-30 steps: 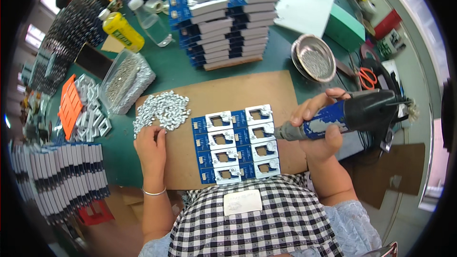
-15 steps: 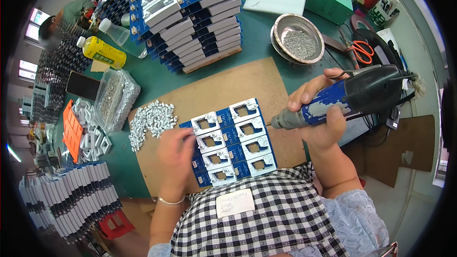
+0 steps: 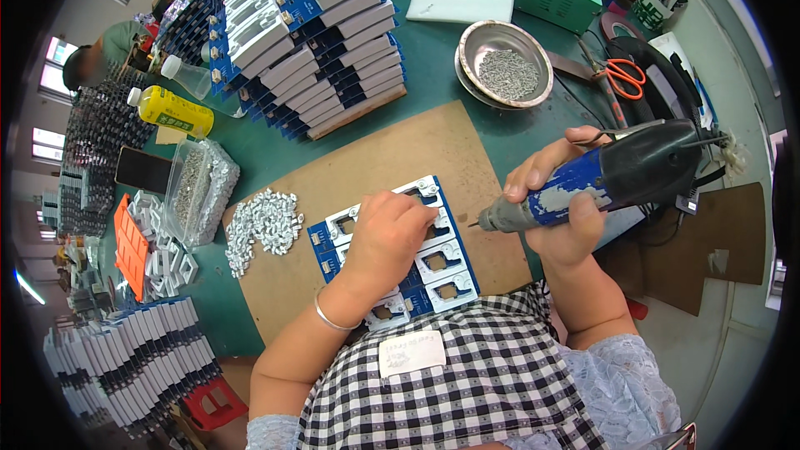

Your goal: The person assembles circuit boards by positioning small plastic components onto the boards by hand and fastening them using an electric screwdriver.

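My right hand (image 3: 571, 242) grips a blue and black electric screwdriver (image 3: 575, 187) with a grey nose. Its bit points left and stays a little apart from the blue circuit board panel (image 3: 414, 298). Two columns of white plastic frames (image 3: 448, 260) with square openings sit on that panel. Over its upper part rests my left hand (image 3: 385, 237), fingers bent down at a frame in the right column; whatever the fingertips pinch is hidden beneath them. The panel lies on a brown board (image 3: 375, 162), close against my checkered apron. Left of it is a pile of small white plastic parts (image 3: 265, 229).
A metal bowl of screws (image 3: 508, 73) stands at the back right near orange-handled scissors (image 3: 625, 79). Tall stacked panels (image 3: 333, 58) rise behind the board. At left are a clear tub (image 3: 196, 192), a yellow-filled bottle (image 3: 175, 111) and more stacks (image 3: 137, 358). Another person (image 3: 104, 54) is far left.
My left hand has moved right, from the panel's left edge onto its right column of frames, and its fingers now point down. The right hand still holds the screwdriver nearly in place.
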`<state>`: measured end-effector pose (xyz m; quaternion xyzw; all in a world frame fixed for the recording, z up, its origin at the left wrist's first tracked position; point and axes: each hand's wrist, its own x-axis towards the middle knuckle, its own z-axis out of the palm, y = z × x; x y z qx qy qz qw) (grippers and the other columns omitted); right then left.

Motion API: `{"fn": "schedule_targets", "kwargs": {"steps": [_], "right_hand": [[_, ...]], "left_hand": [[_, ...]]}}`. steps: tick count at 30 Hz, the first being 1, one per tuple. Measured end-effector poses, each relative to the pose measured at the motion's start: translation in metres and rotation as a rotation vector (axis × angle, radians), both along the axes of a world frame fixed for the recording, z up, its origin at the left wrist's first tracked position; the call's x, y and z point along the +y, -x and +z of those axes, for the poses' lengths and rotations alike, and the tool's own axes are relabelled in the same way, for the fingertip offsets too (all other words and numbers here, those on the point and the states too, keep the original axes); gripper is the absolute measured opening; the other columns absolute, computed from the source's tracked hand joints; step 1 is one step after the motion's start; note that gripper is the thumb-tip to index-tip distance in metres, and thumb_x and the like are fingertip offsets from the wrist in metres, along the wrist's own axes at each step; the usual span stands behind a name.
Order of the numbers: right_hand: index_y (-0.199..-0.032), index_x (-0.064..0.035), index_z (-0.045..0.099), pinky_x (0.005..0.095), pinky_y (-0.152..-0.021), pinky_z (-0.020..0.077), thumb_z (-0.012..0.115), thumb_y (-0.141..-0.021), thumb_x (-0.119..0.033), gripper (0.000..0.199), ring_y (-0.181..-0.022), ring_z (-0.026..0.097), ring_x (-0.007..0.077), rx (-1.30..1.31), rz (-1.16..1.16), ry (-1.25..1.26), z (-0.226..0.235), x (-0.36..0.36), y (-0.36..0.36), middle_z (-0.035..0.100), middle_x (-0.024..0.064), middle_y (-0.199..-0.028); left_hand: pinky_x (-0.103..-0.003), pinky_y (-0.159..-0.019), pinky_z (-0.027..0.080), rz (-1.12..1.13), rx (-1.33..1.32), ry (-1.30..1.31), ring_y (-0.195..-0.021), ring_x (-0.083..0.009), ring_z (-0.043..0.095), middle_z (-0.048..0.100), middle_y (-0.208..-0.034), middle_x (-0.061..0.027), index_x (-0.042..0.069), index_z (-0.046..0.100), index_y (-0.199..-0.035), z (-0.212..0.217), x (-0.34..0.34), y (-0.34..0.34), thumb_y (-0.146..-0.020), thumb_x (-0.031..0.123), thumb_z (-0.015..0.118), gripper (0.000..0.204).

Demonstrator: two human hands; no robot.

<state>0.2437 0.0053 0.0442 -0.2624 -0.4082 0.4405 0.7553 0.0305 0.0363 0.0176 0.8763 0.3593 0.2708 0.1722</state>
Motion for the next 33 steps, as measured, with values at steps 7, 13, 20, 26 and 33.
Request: {"fn": "schedule_targets", "kwargs": {"steps": [7, 13, 20, 26, 33], "right_hand": [[-0.128, -0.0026, 0.034, 0.0345, -0.069, 0.0541, 0.067, -0.082, -0.025, 0.06, -0.074, 0.063, 0.022, 0.0, 0.062, -0.069, 0.003, 0.004, 0.004, 0.056, 0.013, -0.086], [-0.129, -0.0018, 0.032, 0.0352, -0.072, 0.0542, 0.063, -0.079, -0.005, 0.059, -0.076, 0.063, 0.0225, -0.113, 0.156, -0.218, 0.008, 0.014, 0.014, 0.058, 0.0143, -0.087], [-0.125, -0.0043, 0.037, 0.0374, -0.063, 0.0544, 0.072, -0.083, -0.032, 0.061, -0.068, 0.062, 0.0238, -0.198, 0.122, -0.141, 0.019, 0.012, 0.034, 0.056, 0.0116, -0.08], [-0.129, -0.0025, 0.032, 0.0374, -0.07, 0.0548, 0.072, -0.084, -0.022, 0.063, -0.075, 0.062, 0.0236, -0.091, 0.131, -0.127, 0.015, 0.013, 0.026, 0.057, 0.0149, -0.084], [-0.129, -0.0051, 0.036, 0.0381, -0.068, 0.0544, 0.073, -0.083, -0.031, 0.064, -0.073, 0.063, 0.0246, -0.209, 0.206, -0.128, 0.015, 0.024, 0.029, 0.056, 0.0122, -0.083]], "left_hand": [[-0.036, -0.077, 0.044, -0.13, 0.175, -0.154, -0.084, -0.0222, 0.055, 0.06, -0.085, -0.0033, 0.008, 0.067, -0.092, 0.006, -0.001, -0.001, -0.072, 0.006, 0.067, 0.02], [-0.036, -0.078, 0.043, -0.16, 0.084, -0.008, -0.086, -0.0242, 0.056, 0.062, -0.089, -0.0048, 0.008, 0.066, -0.092, -0.004, 0.005, 0.004, -0.077, 0.007, 0.066, 0.016], [-0.037, -0.077, 0.044, -0.067, -0.051, 0.034, -0.086, -0.0247, 0.057, 0.06, -0.087, -0.0045, 0.008, 0.066, -0.092, -0.015, -0.006, 0.002, -0.077, 0.005, 0.07, 0.016], [-0.038, -0.077, 0.044, -0.013, -0.077, 0.063, -0.087, -0.0258, 0.055, 0.059, -0.088, -0.0053, 0.008, 0.065, -0.086, -0.014, -0.001, 0.0, -0.074, 0.008, 0.074, 0.015], [-0.039, -0.079, 0.043, 0.029, -0.103, 0.08, -0.089, -0.0278, 0.053, 0.057, -0.085, -0.0058, 0.009, 0.064, -0.081, -0.01, 0.001, 0.002, -0.071, 0.009, 0.075, 0.014]]}}
